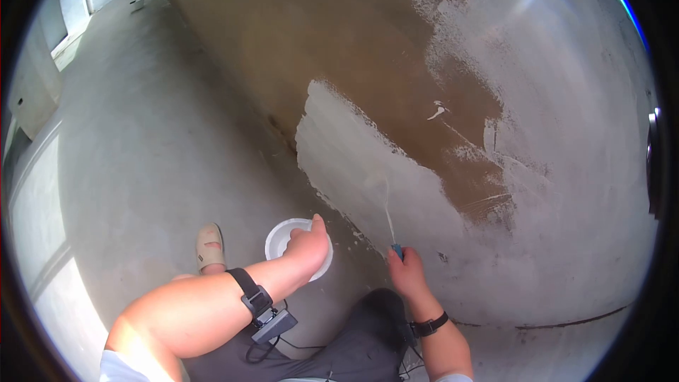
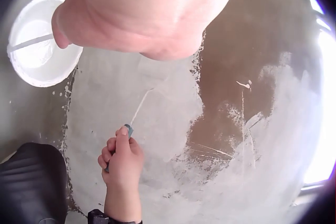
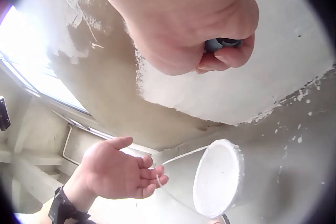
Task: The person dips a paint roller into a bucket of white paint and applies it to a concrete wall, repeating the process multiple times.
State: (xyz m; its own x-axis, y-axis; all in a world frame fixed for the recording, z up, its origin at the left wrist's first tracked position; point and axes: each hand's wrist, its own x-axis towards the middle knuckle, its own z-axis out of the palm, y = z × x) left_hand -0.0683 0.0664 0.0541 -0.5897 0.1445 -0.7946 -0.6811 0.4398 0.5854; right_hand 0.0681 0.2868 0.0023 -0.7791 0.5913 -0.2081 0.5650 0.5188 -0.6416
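My left hand (image 1: 311, 246) carries a white bucket (image 1: 274, 239) by its thin handle. In the right wrist view the handle (image 3: 184, 154) runs over the curled fingers of the left hand (image 3: 122, 170), and the bucket (image 3: 216, 184) hangs tilted. White residue coats its inside. My right hand (image 1: 409, 274) grips the blue-grey handle (image 1: 398, 250) of a putty knife, its blade (image 1: 390, 218) seen nearly edge-on against the grey-white coating (image 1: 353, 148) on the wall. In the left wrist view the right thumb lies along the tool handle (image 2: 129, 129).
Bare brown wall (image 1: 353, 35) lies above and between coated areas. A white smear (image 1: 438, 110) sticks to the brown part. Splatters dot the concrete floor (image 1: 155, 134) along the wall's foot. My shoe (image 1: 210, 246) and dark-trousered knee (image 1: 378, 318) are below.
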